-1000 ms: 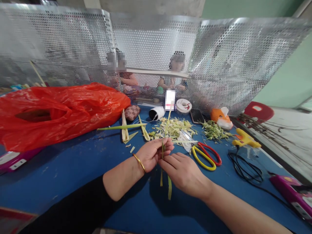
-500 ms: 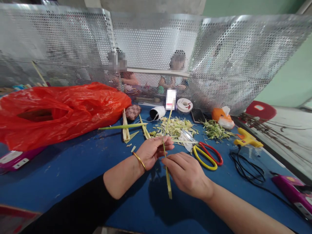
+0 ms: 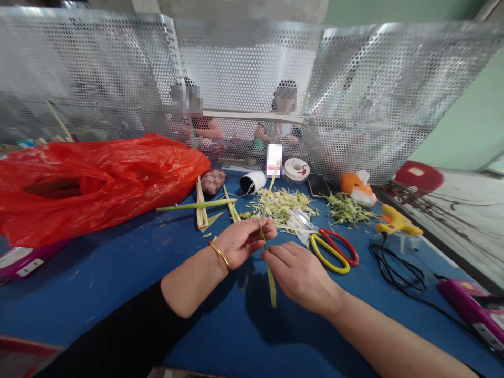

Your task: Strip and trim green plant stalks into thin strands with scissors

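Between my hands runs a narrow green leaf strip [image 3: 271,286], its wider lower end hanging over the blue table. My left hand [image 3: 244,241], with a gold bangle at the wrist, pinches the strip's upper part near the thumb. Lower down, my right hand [image 3: 297,273] grips the same strip between thumb and fingers. Just beyond the hands lies a heap of pale green leaf scraps [image 3: 289,202]. Scissors [image 3: 334,252] with one red and one yellow handle rest right of my right hand. Longer leaf pieces [image 3: 200,205] lie beyond my left hand.
A red plastic bag [image 3: 118,173] fills the left side. At the back are a ribbon spool [image 3: 296,169], a phone [image 3: 318,186] and a tissue pack [image 3: 358,188]. On the right lie a yellow glue gun [image 3: 398,223] and its black cord. People sit behind the perforated screen [image 3: 252,63].
Both hands remain on the leaf strip. Its lower end has risen a little, and my left hand has shifted slightly left.
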Demonstrator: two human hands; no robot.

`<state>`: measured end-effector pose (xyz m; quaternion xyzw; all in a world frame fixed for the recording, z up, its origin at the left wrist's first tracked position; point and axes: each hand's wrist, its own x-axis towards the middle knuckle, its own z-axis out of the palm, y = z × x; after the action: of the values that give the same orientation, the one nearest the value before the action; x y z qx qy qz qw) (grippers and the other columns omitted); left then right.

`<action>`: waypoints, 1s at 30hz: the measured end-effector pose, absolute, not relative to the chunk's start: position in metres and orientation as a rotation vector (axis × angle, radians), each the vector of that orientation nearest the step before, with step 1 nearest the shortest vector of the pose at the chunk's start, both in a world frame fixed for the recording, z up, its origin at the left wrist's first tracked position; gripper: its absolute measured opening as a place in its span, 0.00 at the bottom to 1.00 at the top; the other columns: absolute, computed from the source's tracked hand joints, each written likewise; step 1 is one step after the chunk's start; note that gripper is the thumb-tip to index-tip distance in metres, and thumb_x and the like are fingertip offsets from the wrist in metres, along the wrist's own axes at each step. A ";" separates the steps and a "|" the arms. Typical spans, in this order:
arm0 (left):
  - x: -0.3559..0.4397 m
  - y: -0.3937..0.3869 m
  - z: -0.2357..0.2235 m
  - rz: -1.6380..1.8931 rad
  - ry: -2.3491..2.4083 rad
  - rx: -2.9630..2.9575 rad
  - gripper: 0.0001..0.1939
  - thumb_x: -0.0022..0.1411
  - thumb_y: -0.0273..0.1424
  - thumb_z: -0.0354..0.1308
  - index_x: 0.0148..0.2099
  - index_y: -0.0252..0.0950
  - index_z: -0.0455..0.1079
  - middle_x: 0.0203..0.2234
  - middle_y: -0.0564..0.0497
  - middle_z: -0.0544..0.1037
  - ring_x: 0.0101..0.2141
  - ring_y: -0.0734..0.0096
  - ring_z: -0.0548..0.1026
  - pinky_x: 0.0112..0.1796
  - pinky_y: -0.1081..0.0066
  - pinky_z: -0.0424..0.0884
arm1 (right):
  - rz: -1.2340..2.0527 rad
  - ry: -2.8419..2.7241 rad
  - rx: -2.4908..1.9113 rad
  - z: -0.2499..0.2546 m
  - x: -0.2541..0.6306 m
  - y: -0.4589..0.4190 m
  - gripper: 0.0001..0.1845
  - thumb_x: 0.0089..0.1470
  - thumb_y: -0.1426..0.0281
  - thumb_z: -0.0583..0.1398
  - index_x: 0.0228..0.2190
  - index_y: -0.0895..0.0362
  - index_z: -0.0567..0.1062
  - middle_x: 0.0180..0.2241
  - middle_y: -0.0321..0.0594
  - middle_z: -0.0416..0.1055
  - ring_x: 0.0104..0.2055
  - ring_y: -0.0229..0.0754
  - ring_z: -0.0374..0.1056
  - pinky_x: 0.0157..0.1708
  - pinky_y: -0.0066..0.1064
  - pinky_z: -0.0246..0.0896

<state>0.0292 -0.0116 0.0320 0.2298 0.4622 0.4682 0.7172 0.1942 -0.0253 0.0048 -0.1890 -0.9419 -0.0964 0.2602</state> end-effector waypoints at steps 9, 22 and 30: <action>0.029 -0.015 0.036 1.000 1.063 0.644 0.07 0.58 0.31 0.60 0.35 0.32 0.75 0.29 0.50 0.78 0.27 0.78 0.77 0.14 0.85 0.53 | -0.013 -2.475 -0.438 0.012 0.197 -0.030 0.10 0.58 0.76 0.50 0.35 0.59 0.71 0.29 0.44 0.71 0.32 0.43 0.65 0.33 0.34 0.60; 0.027 -0.013 0.040 1.027 1.059 0.589 0.06 0.59 0.28 0.58 0.33 0.31 0.75 0.26 0.48 0.78 0.28 0.75 0.78 0.15 0.83 0.51 | 0.366 -2.259 -0.635 0.002 0.193 -0.030 0.08 0.59 0.77 0.53 0.38 0.57 0.70 0.31 0.40 0.70 0.31 0.39 0.66 0.32 0.30 0.61; 0.024 -0.012 0.042 1.028 1.041 0.509 0.06 0.59 0.26 0.58 0.32 0.30 0.75 0.24 0.49 0.78 0.24 0.78 0.77 0.13 0.84 0.51 | 0.541 -2.111 -0.662 0.003 0.191 -0.029 0.10 0.57 0.79 0.52 0.37 0.55 0.70 0.31 0.38 0.70 0.32 0.37 0.67 0.33 0.27 0.61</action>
<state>0.0239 -0.0115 0.0424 0.2300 0.4698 0.4642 0.7147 0.1907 -0.0293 0.0032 -0.2639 -0.8418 0.2159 0.4185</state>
